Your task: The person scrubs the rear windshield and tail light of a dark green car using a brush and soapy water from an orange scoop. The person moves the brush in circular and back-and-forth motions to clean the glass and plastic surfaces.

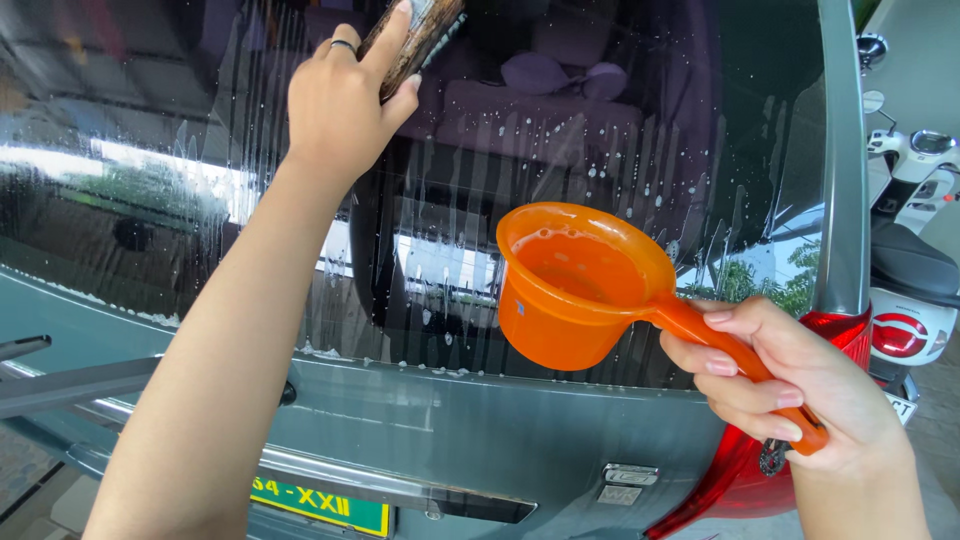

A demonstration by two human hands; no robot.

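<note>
the left hand (340,105) is reaching up and its grip is closing around a dark brown, worn scrubbing pad (418,40), fingers wrapping over the top and thumb underneath, pressing it flat against the wet, dark tinted rear window (560,130) of a grey-green hatchback car (480,430). thin streaks of soapy water are running down the glass below that grip, and white suds are dotting the pane to the side of it. the right hand (790,385) is holding the long handle of an orange plastic water dipper (580,285), its grip curling tight around the handle with the fingers folding over it; the round cup is sitting beyond that grip, tilting toward the glass, and whether it is touching the window is not clear. just under the right grip a red tail light (845,335) is showing, and further out to that side a white scooter (915,250) is standing. a yellow-green number plate (320,503) is sitting low, beneath the left forearm.
</note>
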